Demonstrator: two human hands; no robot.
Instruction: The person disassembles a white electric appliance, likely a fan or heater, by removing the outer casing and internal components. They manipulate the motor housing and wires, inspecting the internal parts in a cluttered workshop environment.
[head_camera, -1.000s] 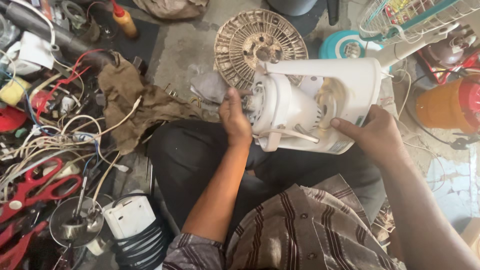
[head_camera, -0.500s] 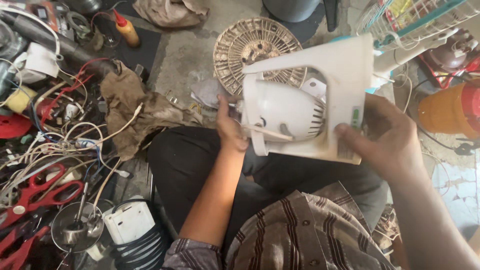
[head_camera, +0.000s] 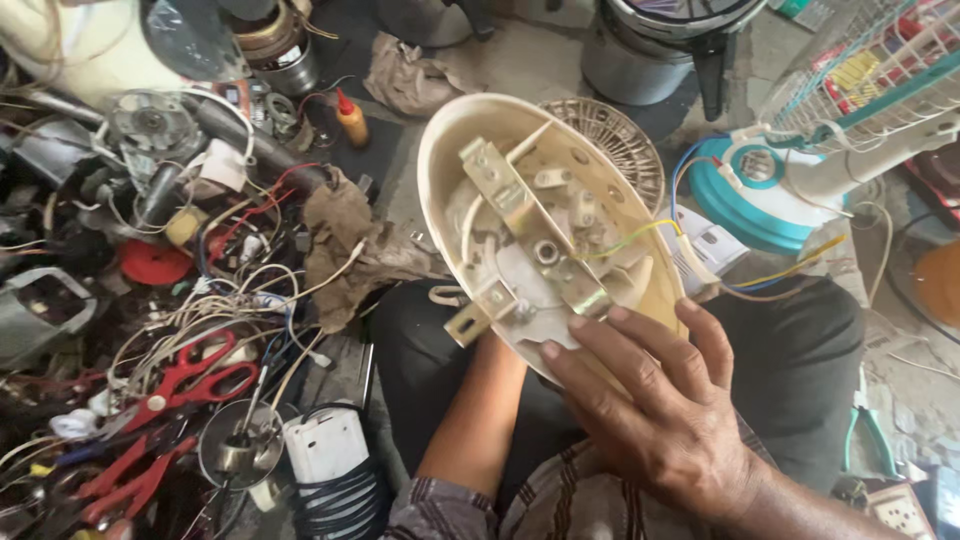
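The cream fan base (head_camera: 455, 190) is held above the lap, its hollow underside facing up and showing a metal bracket (head_camera: 520, 225) and wires (head_camera: 640, 235). The right hand (head_camera: 665, 420) grips its near rim, fingers (head_camera: 610, 355) spread over the edge. The left hand is hidden behind the base; its grip cannot be told. Round grille (head_camera: 620, 150) lies just behind, red scissors (head_camera: 190, 375) well left.

The fan base shell (head_camera: 480, 200) sits centre, the right hand (head_camera: 665, 410) on its near right edge. Scissors (head_camera: 185, 375) and tangled wires (head_camera: 215, 300) lie left; a fan grille (head_camera: 625, 150) lies behind it.
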